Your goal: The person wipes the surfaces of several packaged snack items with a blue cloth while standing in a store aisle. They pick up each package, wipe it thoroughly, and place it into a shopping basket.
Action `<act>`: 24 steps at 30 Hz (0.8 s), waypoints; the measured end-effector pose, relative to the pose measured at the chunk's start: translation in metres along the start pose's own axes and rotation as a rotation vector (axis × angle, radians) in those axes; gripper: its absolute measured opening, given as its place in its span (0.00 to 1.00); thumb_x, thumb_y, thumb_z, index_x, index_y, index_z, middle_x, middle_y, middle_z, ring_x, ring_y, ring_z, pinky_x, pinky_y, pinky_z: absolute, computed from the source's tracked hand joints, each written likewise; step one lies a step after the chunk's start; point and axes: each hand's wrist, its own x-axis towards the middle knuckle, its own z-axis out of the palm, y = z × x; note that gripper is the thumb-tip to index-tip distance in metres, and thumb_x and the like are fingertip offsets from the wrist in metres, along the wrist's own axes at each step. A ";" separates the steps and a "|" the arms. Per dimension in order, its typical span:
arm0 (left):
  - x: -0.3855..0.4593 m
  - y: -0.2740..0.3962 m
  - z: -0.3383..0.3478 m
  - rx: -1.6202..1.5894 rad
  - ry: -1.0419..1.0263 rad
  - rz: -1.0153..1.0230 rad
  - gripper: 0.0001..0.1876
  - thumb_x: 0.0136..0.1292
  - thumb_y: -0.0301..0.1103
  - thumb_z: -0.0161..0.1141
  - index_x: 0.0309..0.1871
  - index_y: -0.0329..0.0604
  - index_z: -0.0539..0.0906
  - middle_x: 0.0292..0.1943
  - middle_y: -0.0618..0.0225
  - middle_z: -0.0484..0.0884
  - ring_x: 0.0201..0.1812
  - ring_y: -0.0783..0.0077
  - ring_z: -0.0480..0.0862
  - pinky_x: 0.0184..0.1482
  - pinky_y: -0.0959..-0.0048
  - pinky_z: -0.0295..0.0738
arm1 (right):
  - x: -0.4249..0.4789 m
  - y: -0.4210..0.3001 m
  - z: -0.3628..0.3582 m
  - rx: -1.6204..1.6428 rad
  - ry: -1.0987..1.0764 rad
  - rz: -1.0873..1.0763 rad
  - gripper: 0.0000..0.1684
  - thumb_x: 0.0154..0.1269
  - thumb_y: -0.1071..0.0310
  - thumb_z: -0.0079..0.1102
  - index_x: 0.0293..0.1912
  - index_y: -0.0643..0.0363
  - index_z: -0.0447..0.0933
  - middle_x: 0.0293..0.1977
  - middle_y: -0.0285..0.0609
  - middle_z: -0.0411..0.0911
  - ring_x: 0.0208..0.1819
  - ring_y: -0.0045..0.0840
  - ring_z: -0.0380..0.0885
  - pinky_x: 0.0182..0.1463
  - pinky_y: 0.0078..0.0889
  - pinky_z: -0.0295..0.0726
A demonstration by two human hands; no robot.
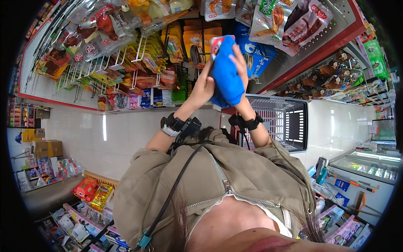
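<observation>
A bunched blue cloth (227, 75) is between my two hands, in front of the snack shelf. My left hand (203, 83) grips its left side, with the thumb towards me. On the other side my right hand (241, 63) has its fingers bent over the cloth's edge. The top of a red and white packet (217, 43) shows behind the upper end of the cloth; whether a hand holds it is hidden. Orange snack pouches (196, 41) hang just beyond my left hand, and blue snack pouches (259, 58) hang to the right of my right hand.
A grey plastic shopping basket (303, 126) stands below my right forearm. Clear snack packs (104, 28) hang from metal hooks at upper left. The red-edged shelf (315, 64) slants across the upper right. Cardboard boxes (47, 148) and a display freezer (365, 162) lie further out.
</observation>
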 end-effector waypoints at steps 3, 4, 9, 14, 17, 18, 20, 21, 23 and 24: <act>-0.001 -0.006 0.005 -0.016 -0.062 0.000 0.43 0.69 0.65 0.31 0.74 0.36 0.49 0.70 0.53 0.60 0.69 0.62 0.64 0.68 0.65 0.59 | 0.007 0.003 -0.004 -0.004 0.010 -0.032 0.28 0.59 0.63 0.63 0.58 0.59 0.70 0.62 0.52 0.70 0.65 0.49 0.66 0.69 0.52 0.61; 0.000 0.012 0.005 -0.099 -0.067 -0.094 0.42 0.70 0.64 0.30 0.74 0.36 0.50 0.69 0.53 0.61 0.68 0.62 0.65 0.68 0.65 0.60 | 0.006 0.002 -0.005 -0.038 -0.020 -0.064 0.27 0.59 0.63 0.63 0.57 0.58 0.71 0.61 0.52 0.71 0.65 0.49 0.66 0.68 0.52 0.61; -0.008 0.029 0.003 -0.669 0.064 -0.548 0.35 0.74 0.59 0.29 0.73 0.42 0.54 0.68 0.57 0.64 0.66 0.66 0.69 0.66 0.68 0.65 | -0.017 -0.019 -0.009 -0.171 -0.128 -0.226 0.22 0.61 0.59 0.59 0.54 0.54 0.74 0.58 0.46 0.75 0.64 0.41 0.69 0.69 0.51 0.59; -0.011 0.040 0.017 -0.427 -0.111 -0.308 0.38 0.72 0.63 0.26 0.73 0.42 0.53 0.69 0.59 0.62 0.67 0.66 0.67 0.68 0.65 0.63 | -0.001 -0.016 -0.013 -0.040 0.004 0.009 0.25 0.59 0.61 0.62 0.55 0.56 0.72 0.59 0.49 0.74 0.64 0.44 0.68 0.69 0.52 0.59; -0.007 0.057 0.016 -0.608 -0.077 -0.463 0.42 0.69 0.68 0.25 0.73 0.43 0.54 0.68 0.59 0.64 0.67 0.66 0.68 0.68 0.64 0.63 | -0.006 -0.022 -0.010 -0.116 0.024 -0.165 0.24 0.59 0.61 0.62 0.55 0.56 0.72 0.58 0.49 0.74 0.64 0.45 0.69 0.69 0.54 0.59; -0.004 0.062 0.010 -0.669 -0.085 -0.465 0.43 0.67 0.71 0.25 0.72 0.44 0.56 0.66 0.58 0.67 0.65 0.66 0.70 0.68 0.65 0.64 | -0.012 -0.029 -0.010 -0.145 -0.036 -0.220 0.23 0.59 0.61 0.62 0.54 0.55 0.74 0.57 0.47 0.76 0.63 0.43 0.70 0.68 0.54 0.60; 0.006 0.060 0.002 -0.680 0.018 -0.335 0.40 0.70 0.67 0.24 0.71 0.42 0.57 0.64 0.55 0.69 0.63 0.64 0.73 0.66 0.63 0.67 | -0.030 -0.037 -0.012 -0.148 -0.157 -0.248 0.20 0.58 0.65 0.60 0.52 0.51 0.76 0.56 0.43 0.77 0.62 0.40 0.71 0.67 0.52 0.62; 0.010 0.065 0.004 -0.622 0.087 -0.216 0.40 0.71 0.66 0.24 0.71 0.42 0.57 0.63 0.53 0.70 0.62 0.62 0.74 0.65 0.60 0.69 | -0.036 -0.037 -0.013 -0.173 -0.221 -0.282 0.20 0.58 0.67 0.59 0.52 0.50 0.77 0.57 0.42 0.77 0.62 0.39 0.71 0.67 0.52 0.63; 0.006 0.062 0.001 -0.691 0.046 -0.255 0.38 0.72 0.63 0.24 0.72 0.42 0.55 0.65 0.54 0.68 0.63 0.62 0.72 0.66 0.60 0.67 | -0.029 -0.030 -0.018 -0.230 -0.255 -0.340 0.22 0.57 0.66 0.60 0.54 0.50 0.76 0.58 0.43 0.75 0.62 0.40 0.71 0.67 0.51 0.64; 0.003 0.064 0.006 -0.693 0.045 -0.265 0.37 0.72 0.63 0.24 0.72 0.42 0.54 0.65 0.54 0.67 0.64 0.62 0.72 0.67 0.61 0.66 | -0.020 -0.030 -0.018 -0.196 -0.185 -0.280 0.24 0.57 0.65 0.62 0.55 0.52 0.75 0.58 0.45 0.74 0.63 0.41 0.71 0.67 0.50 0.64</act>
